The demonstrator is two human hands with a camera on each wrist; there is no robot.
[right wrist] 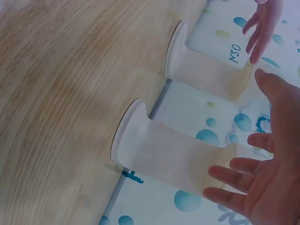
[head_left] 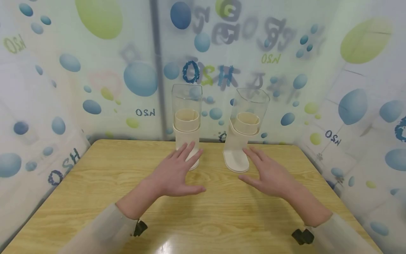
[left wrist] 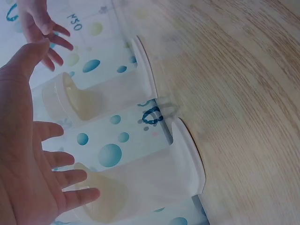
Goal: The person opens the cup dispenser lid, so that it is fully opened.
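Pale walls (head_left: pixel 142 132) printed with blue and green drops and "H2O" lettering, some of it mirror-reversed, bound the left, far and right sides of a wood-grain table (head_left: pixel 219 225). Near the far edge of the table, two matching white stands rise upright, side by side and apart: the left stand (head_left: pixel 187 137) and the right stand (head_left: pixel 237 141). Each comprises a flat base with a rounded near end, a plain column, a cream-coloured ring and a clear, open-topped upper tube. Two hands extend from the near side, both palms empty. The left hand (head_left: pixel 173 174) is open, fingers extended and thumb spread to the right; in the head view its fingers overlap the column and base of the left stand. The right hand (head_left: pixel 272 174) is likewise open, its thumb pointing left, its fingertips just beside the right stand; whether either hand makes contact cannot be told. Light sleeves (head_left: pixel 99 231) cover both forearms, with a small dark attachment (head_left: pixel 140 228) visible near each cuff
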